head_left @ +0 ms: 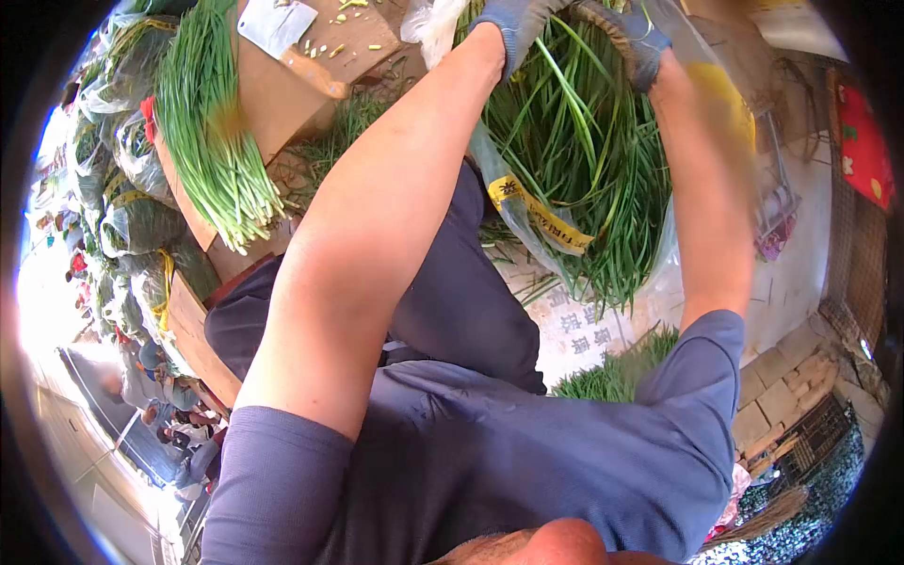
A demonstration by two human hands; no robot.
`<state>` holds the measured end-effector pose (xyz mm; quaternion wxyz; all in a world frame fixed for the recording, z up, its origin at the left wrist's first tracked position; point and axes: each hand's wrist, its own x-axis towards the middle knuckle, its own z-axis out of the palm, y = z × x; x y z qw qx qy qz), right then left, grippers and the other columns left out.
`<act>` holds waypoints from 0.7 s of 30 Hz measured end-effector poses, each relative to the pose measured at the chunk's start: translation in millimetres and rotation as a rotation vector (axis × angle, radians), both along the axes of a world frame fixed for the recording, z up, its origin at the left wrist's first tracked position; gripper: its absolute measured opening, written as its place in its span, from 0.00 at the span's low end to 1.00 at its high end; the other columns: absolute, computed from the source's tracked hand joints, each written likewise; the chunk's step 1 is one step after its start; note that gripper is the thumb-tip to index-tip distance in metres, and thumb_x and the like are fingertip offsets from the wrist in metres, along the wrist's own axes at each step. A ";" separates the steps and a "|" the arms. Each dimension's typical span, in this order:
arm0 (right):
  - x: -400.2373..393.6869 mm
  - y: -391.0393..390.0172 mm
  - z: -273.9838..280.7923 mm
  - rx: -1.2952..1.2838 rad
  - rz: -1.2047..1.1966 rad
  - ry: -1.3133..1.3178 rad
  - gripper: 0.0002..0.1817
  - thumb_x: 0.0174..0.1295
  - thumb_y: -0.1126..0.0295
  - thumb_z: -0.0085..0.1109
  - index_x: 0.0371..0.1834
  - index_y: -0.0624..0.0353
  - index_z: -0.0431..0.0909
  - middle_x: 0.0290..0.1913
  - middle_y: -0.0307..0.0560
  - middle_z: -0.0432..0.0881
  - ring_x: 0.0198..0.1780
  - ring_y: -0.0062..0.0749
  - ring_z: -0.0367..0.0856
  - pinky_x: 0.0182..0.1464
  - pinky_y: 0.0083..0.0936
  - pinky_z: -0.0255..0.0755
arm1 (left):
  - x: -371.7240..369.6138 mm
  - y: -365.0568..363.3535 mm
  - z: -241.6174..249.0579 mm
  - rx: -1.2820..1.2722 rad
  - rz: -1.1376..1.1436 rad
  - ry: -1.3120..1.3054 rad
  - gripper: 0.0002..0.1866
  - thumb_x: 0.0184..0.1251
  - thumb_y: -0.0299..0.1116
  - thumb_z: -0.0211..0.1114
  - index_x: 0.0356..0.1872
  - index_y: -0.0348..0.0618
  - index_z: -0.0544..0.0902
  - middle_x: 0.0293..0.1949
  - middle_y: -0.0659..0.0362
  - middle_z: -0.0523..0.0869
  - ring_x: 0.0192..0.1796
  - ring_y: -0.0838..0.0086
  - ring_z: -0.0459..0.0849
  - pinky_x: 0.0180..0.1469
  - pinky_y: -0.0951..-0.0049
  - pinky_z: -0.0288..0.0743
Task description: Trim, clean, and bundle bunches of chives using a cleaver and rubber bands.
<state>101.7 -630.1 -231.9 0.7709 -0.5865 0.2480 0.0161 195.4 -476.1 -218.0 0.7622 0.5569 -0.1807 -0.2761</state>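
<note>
My left hand (pixel 520 26) and my right hand (pixel 633 42), both in blue-grey work gloves, meet at the top edge, which cuts off part of the fingers. Both seem closed around the upper end of a large bunch of garlic chives (pixel 584 141). The long green leaves hang down between my forearms. A clear plastic bag with a yellow printed band (pixel 541 218) lies around the bunch. To the left, a neat bundle of garlic chives (pixel 202 113) lies with its pale stem ends toward me.
A cleaver (pixel 282 38) with a wooden handle lies on a brown board (pixel 348 42) among cut bits. Several bagged bundles (pixel 137 212) are stacked at left, with people (pixel 179 424) beyond. More greens (pixel 612 367) lie near my lap. A broom (pixel 763 513) is at lower right.
</note>
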 end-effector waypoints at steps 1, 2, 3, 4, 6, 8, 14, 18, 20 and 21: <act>4.4 5.5 0.9 -0.065 -0.034 -0.024 0.20 0.65 0.62 0.65 0.56 0.60 0.79 0.49 0.47 0.86 0.46 0.35 0.86 0.49 0.34 0.80 | 3.7 -1.0 -5.8 0.096 0.006 0.056 0.26 0.62 0.43 0.72 0.58 0.40 0.80 0.54 0.58 0.85 0.55 0.68 0.80 0.59 0.69 0.72; 7.7 9.4 3.0 -0.131 -0.068 -0.048 0.21 0.65 0.62 0.65 0.59 0.59 0.78 0.53 0.47 0.85 0.48 0.37 0.85 0.52 0.36 0.79 | 7.7 -1.0 -11.5 0.192 0.011 0.112 0.26 0.62 0.42 0.72 0.58 0.39 0.81 0.53 0.57 0.85 0.53 0.68 0.81 0.57 0.69 0.73; 2.7 2.8 10.5 -0.403 -0.019 0.031 0.20 0.67 0.63 0.62 0.58 0.59 0.79 0.53 0.45 0.85 0.49 0.34 0.85 0.53 0.32 0.78 | 12.9 -3.9 -17.1 0.286 0.014 0.165 0.25 0.62 0.41 0.72 0.57 0.39 0.81 0.51 0.57 0.86 0.51 0.69 0.82 0.55 0.69 0.74; -8.5 12.5 61.9 -0.674 0.034 0.114 0.18 0.69 0.63 0.58 0.58 0.59 0.79 0.54 0.44 0.85 0.51 0.30 0.85 0.55 0.29 0.78 | 3.8 -4.5 -9.0 0.286 0.140 0.024 0.16 0.65 0.41 0.67 0.46 0.41 0.83 0.40 0.54 0.87 0.41 0.66 0.85 0.45 0.64 0.79; -26.7 1.5 73.1 -0.887 -0.007 0.039 0.19 0.68 0.62 0.58 0.58 0.60 0.78 0.54 0.46 0.84 0.52 0.33 0.83 0.57 0.32 0.76 | 37.6 21.5 -27.6 0.612 -0.073 0.055 0.28 0.65 0.46 0.64 0.60 0.39 0.75 0.56 0.47 0.79 0.52 0.63 0.79 0.55 0.62 0.74; -55.2 -19.3 81.7 -1.007 -0.097 -0.057 0.20 0.68 0.61 0.58 0.59 0.61 0.77 0.55 0.47 0.83 0.54 0.35 0.81 0.59 0.35 0.74 | 30.7 13.8 -29.6 0.864 0.082 0.023 0.32 0.65 0.50 0.63 0.63 0.37 0.74 0.60 0.45 0.78 0.56 0.61 0.78 0.58 0.61 0.72; -222.2 -106.4 148.8 -1.291 -0.446 -0.047 0.23 0.66 0.59 0.57 0.60 0.62 0.74 0.58 0.53 0.80 0.60 0.41 0.76 0.64 0.44 0.67 | 55.6 24.3 -82.0 1.026 0.221 0.001 0.44 0.61 0.58 0.65 0.70 0.35 0.67 0.69 0.43 0.72 0.66 0.56 0.75 0.66 0.60 0.67; -337.8 -142.7 221.2 -1.486 -0.595 -0.051 0.26 0.66 0.58 0.56 0.61 0.64 0.73 0.60 0.57 0.77 0.64 0.46 0.72 0.68 0.50 0.62 | 47.7 14.4 -51.3 0.974 0.078 0.059 0.51 0.59 0.61 0.66 0.76 0.39 0.57 0.73 0.45 0.65 0.73 0.56 0.67 0.71 0.57 0.62; -375.2 -147.3 255.5 -1.744 -0.484 -0.076 0.27 0.65 0.57 0.56 0.62 0.64 0.72 0.61 0.58 0.76 0.65 0.48 0.71 0.70 0.53 0.60 | 40.0 8.3 -42.3 0.914 0.034 0.039 0.54 0.58 0.62 0.67 0.77 0.41 0.54 0.74 0.45 0.64 0.74 0.56 0.65 0.72 0.56 0.61; -388.8 -148.7 267.7 -1.872 -0.413 -0.104 0.27 0.65 0.57 0.55 0.62 0.65 0.71 0.62 0.59 0.76 0.66 0.49 0.70 0.71 0.55 0.59 | 31.2 7.7 -38.8 0.873 0.017 0.026 0.54 0.58 0.62 0.67 0.78 0.42 0.52 0.74 0.44 0.63 0.74 0.56 0.64 0.72 0.56 0.60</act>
